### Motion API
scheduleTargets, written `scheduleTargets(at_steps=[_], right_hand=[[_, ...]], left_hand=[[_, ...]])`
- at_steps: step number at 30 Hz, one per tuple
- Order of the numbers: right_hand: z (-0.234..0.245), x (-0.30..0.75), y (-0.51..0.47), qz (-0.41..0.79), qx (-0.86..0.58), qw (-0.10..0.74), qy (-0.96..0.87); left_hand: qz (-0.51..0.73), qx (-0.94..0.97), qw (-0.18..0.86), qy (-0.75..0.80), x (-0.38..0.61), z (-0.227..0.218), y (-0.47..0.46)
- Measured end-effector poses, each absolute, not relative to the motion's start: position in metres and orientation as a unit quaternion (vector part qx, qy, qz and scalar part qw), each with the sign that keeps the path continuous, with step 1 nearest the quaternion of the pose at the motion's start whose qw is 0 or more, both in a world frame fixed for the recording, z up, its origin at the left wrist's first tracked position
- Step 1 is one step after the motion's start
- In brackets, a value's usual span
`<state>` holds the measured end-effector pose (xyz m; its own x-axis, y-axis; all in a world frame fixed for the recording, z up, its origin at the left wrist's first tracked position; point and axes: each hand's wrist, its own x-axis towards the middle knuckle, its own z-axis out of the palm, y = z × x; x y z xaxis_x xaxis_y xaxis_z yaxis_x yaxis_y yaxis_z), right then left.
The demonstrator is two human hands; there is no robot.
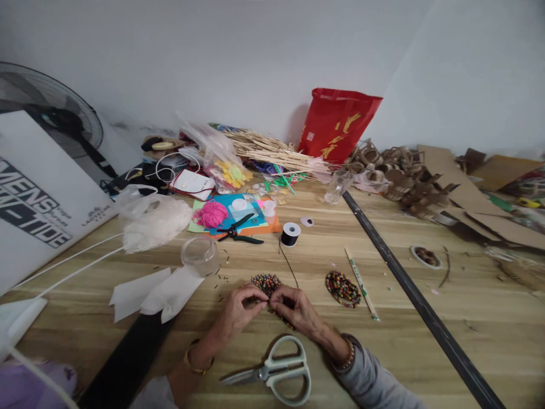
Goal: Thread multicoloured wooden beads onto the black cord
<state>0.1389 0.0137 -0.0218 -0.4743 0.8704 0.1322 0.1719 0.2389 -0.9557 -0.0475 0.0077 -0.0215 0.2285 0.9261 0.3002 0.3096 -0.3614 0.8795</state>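
My left hand [242,309] and my right hand [296,309] meet at their fingertips, both closed in a pinch. What the left fingers hold is too small to make out. A thin black cord [290,266] runs from a spool [291,234] down to my right hand, which appears to grip it. Just behind the fingertips lies a heap of multicoloured beads [266,282], partly hidden by the hands. Part of a bead string [286,321] shows under my right hand. Large pale-handled scissors [275,372] lie open in front of me.
To the right are a coiled bead string [343,288], a wrapped stick [361,284] and a dark strip [409,289]. Pliers [238,234], pink yarn [210,215] and a clear jar [199,255] sit to the left. A red bag [338,125] stands against the wall.
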Motion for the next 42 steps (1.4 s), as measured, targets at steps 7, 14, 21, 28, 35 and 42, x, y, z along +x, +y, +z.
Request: scheduleTargets(at_steps=[7, 14, 21, 28, 35, 42], right_hand=[[-0.0209, 0.1385, 0.0135, 0.489, -0.375, 0.346, -0.707], [-0.0213, 0.1394, 0.0139, 0.483, -0.376, 0.341, -0.714], [-0.0206, 0.1386, 0.0135, 0.485, -0.378, 0.345, -0.709], [-0.0204, 0.1392, 0.0137, 0.481, -0.374, 0.343, -0.715], [-0.0197, 0.1388, 0.0133, 0.488, -0.376, 0.344, -0.708], [-0.0203, 0.1396, 0.0137, 0.478, -0.375, 0.338, -0.719]], left_hand=[[0.426, 0.687, 0.367, 0.46, -0.0477, -0.0215, 0.0067], [0.424, 0.678, 0.376, 0.468, -0.0476, -0.0209, 0.0059], [0.407, 0.677, 0.385, 0.477, -0.0482, -0.0182, 0.0053], [0.408, 0.678, 0.382, 0.477, -0.0479, -0.0186, 0.005], [0.41, 0.682, 0.371, 0.478, -0.048, -0.0192, 0.0046], [0.404, 0.697, 0.376, 0.457, -0.0477, -0.019, 0.0056]])
